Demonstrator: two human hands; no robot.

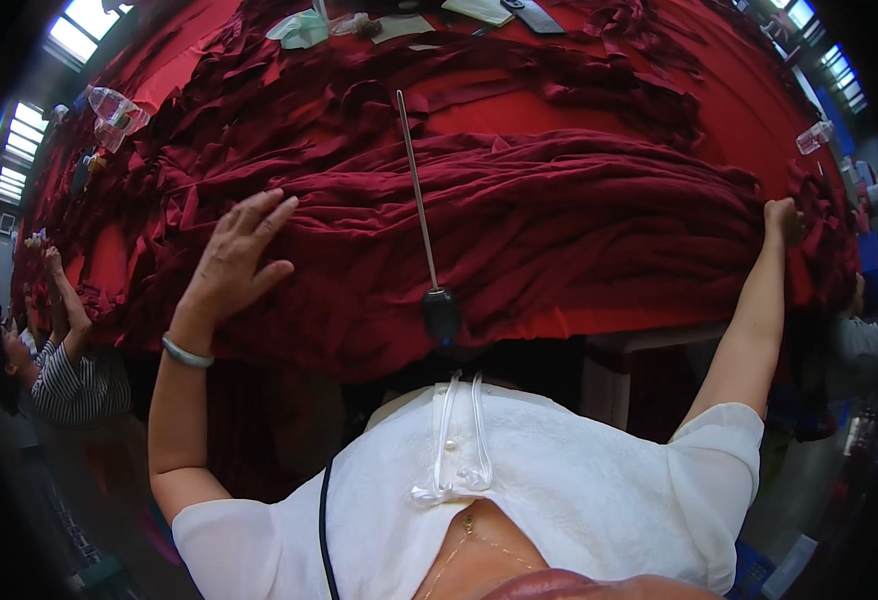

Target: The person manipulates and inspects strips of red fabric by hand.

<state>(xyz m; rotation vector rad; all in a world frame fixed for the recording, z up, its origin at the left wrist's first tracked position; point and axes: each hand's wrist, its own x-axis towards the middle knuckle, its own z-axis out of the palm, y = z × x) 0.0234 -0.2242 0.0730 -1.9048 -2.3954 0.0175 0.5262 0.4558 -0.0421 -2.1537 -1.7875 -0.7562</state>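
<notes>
A long, gathered length of dark red fabric lies in folds across the table before me and hangs over its near edge. At its right end my right hand is closed in a fist, gripping the fabric. My left hand, with a pale bangle on the wrist, is over the left part of the folds. Its fingers are spread and hold nothing; whether the palm touches the cloth I cannot tell. Between my hands a thin metal rod with a black end points away from me over the fabric.
Bright red cloth covers the table, with dark red strips strewn on it. Clear plastic bottles stand at the left, another bottle at the right. At the far edge are a phone-like object and a pale green bag. Another person works at the left.
</notes>
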